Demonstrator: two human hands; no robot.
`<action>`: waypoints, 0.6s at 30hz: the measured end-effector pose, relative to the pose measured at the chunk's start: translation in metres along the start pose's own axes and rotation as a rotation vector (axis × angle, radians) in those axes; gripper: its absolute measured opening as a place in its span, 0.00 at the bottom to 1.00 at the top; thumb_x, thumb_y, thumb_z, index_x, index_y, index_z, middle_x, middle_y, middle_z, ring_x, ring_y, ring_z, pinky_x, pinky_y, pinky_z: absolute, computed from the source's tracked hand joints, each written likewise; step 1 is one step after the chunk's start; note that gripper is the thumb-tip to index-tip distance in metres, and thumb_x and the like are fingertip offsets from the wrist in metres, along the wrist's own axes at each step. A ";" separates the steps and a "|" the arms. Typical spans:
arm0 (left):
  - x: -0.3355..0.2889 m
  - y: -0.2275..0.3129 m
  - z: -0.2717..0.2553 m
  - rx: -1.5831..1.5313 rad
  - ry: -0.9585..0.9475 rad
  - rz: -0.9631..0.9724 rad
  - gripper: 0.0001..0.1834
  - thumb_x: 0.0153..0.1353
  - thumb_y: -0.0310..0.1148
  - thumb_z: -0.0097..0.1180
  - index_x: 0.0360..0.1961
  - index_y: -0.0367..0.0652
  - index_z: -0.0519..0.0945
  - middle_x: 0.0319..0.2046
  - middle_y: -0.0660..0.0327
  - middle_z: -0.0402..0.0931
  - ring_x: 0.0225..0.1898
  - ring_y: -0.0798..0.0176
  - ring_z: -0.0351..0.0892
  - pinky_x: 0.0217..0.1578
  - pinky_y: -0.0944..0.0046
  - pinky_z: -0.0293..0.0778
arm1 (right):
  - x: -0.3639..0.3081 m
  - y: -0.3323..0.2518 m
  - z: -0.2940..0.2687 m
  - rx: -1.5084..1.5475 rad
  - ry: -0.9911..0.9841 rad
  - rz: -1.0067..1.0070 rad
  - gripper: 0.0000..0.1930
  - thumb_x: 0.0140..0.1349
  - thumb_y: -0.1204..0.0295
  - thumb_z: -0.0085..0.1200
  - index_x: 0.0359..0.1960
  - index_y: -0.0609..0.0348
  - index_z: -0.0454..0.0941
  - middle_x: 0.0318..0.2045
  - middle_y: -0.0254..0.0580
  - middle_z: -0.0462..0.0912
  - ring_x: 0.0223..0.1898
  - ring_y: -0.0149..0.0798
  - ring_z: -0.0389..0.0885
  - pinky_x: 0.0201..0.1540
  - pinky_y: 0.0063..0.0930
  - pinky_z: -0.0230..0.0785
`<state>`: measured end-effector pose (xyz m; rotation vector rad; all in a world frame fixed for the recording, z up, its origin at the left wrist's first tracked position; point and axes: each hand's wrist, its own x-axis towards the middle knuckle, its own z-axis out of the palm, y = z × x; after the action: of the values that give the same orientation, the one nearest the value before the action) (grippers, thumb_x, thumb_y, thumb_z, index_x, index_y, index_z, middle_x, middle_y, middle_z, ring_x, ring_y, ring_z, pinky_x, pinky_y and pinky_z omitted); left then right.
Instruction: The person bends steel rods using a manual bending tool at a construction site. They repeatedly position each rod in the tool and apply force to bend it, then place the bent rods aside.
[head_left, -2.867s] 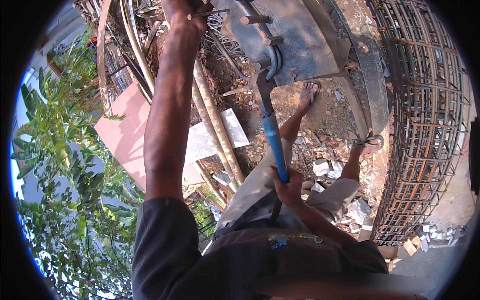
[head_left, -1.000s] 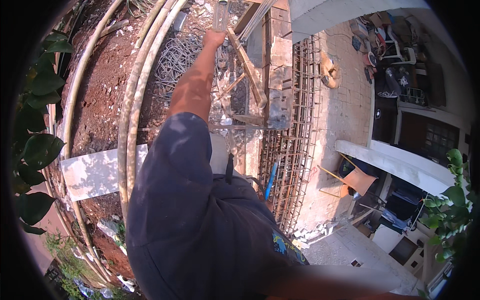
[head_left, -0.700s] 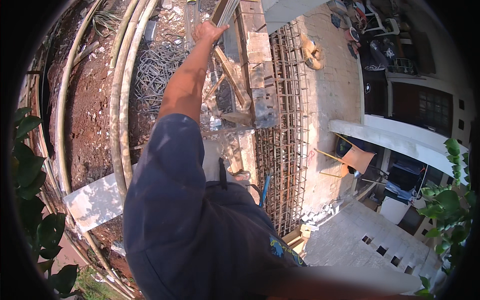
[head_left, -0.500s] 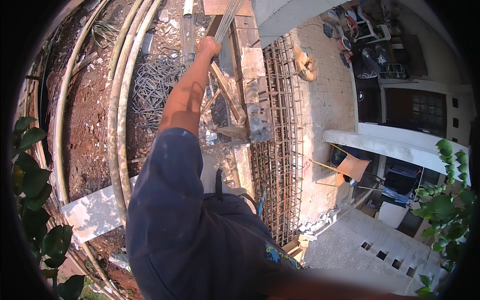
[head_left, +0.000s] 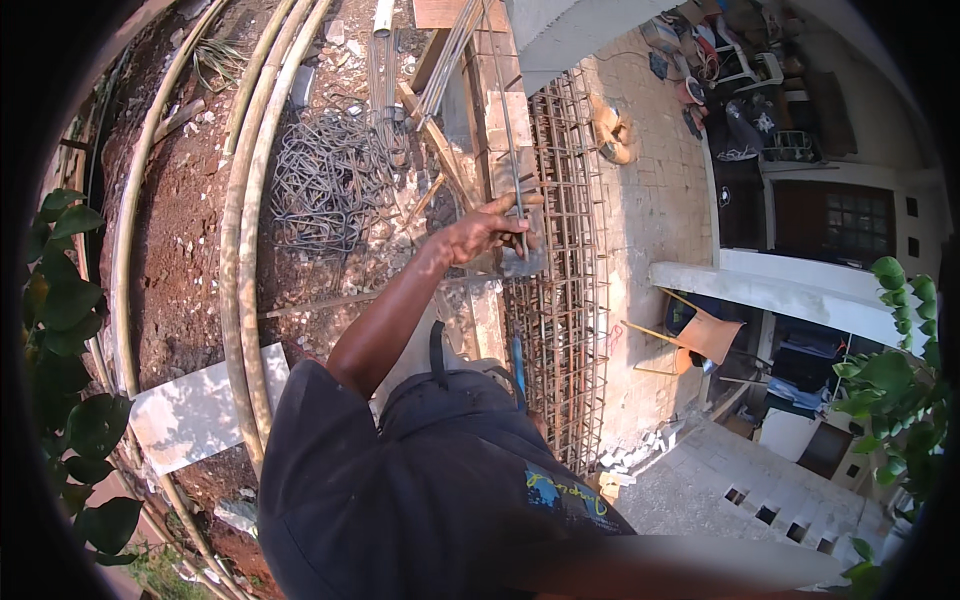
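Observation:
My left hand [head_left: 485, 230] is closed on a thin steel rod [head_left: 512, 140], thumb and fingers pinching it close to its near end. The rod runs away from me above a wooden beam [head_left: 480, 120] with flat boards on it. Beyond the hand, a bundle of similar rods [head_left: 448, 65] leans over the timber. To the right of the beam lies a long rebar cage [head_left: 565, 270] of rusty bars and ties. A narrow blue object [head_left: 518, 365] shows beside my torso; what holds it is hidden. My right hand does not show.
A heap of bent steel ties [head_left: 325, 185] lies on the soil at left, beside long bamboo poles [head_left: 235, 200]. A pale board [head_left: 190, 420] is under the poles. At right are a tiled floor [head_left: 640, 200], an upturned chair [head_left: 705, 335] and a concrete ledge [head_left: 760, 285].
My left hand has come back from the rod bundle toward me and to the right, now with one rod in its fingers. The blue object has shifted slightly forward.

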<state>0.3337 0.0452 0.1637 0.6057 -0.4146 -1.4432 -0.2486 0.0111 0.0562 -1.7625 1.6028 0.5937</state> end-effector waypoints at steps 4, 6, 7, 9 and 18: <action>-0.002 -0.074 0.064 0.142 0.012 -0.064 0.47 0.72 0.40 0.69 0.82 0.43 0.54 0.68 0.48 0.74 0.61 0.54 0.84 0.60 0.50 0.83 | 0.009 0.019 -0.005 -0.040 -0.009 -0.052 0.20 0.63 0.53 0.65 0.45 0.56 0.90 0.29 0.54 0.87 0.33 0.56 0.88 0.39 0.47 0.79; -0.003 -0.109 0.083 0.119 0.020 -0.074 0.49 0.72 0.38 0.68 0.83 0.42 0.48 0.63 0.47 0.79 0.57 0.53 0.87 0.57 0.52 0.85 | 0.016 0.032 -0.007 -0.062 -0.014 -0.083 0.20 0.63 0.52 0.65 0.46 0.56 0.90 0.29 0.55 0.87 0.34 0.56 0.88 0.40 0.47 0.79; -0.004 -0.126 0.090 0.102 0.010 -0.096 0.51 0.72 0.37 0.68 0.83 0.41 0.46 0.60 0.46 0.81 0.56 0.53 0.88 0.57 0.53 0.85 | 0.020 0.040 -0.008 -0.072 -0.018 -0.100 0.21 0.63 0.52 0.65 0.46 0.56 0.90 0.30 0.55 0.87 0.35 0.57 0.88 0.40 0.48 0.79; -0.005 -0.163 0.103 0.079 0.143 -0.177 0.51 0.73 0.37 0.67 0.84 0.41 0.44 0.53 0.48 0.87 0.54 0.53 0.89 0.54 0.52 0.85 | 0.028 0.056 -0.010 -0.090 -0.021 -0.140 0.21 0.63 0.52 0.65 0.46 0.56 0.90 0.30 0.56 0.88 0.35 0.57 0.89 0.41 0.48 0.80; 0.017 -0.356 0.080 0.278 0.354 -0.299 0.30 0.73 0.23 0.61 0.72 0.46 0.65 0.48 0.50 0.88 0.43 0.55 0.91 0.38 0.54 0.87 | 0.067 0.169 -0.027 -0.152 -0.008 -0.284 0.23 0.62 0.49 0.65 0.47 0.56 0.91 0.33 0.59 0.90 0.39 0.59 0.91 0.45 0.50 0.81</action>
<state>0.0056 0.0104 0.0071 1.1665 -0.2507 -1.5320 -0.4084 -0.0573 -0.0031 -2.0513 1.2973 0.5965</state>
